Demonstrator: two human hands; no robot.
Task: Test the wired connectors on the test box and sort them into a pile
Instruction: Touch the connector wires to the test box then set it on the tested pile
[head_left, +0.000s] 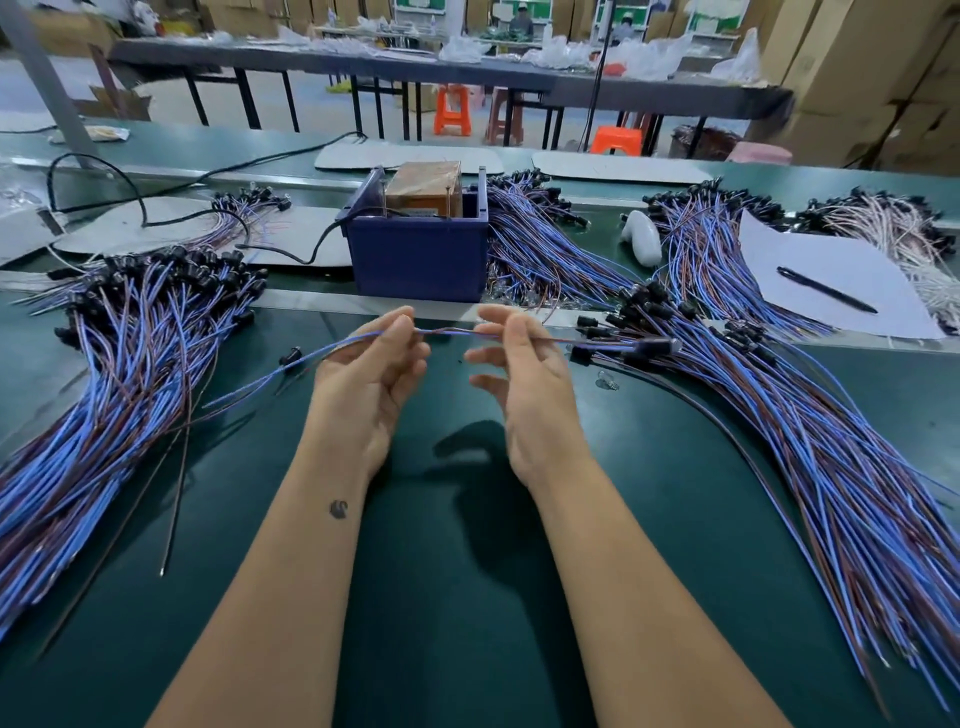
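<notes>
Both hands (371, 358) (519, 358) pinch wire (447, 332) between (connector seemingly rightward).

Single head-worn wide-angle view, facing forward and down, close over the dark green matted worktop (457, 597); edges distorted.

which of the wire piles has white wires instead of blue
The far right pile of pale white wires with black connectors, partly under the white paper sheet. Every other pile on the green table is blue and brown.
</notes>
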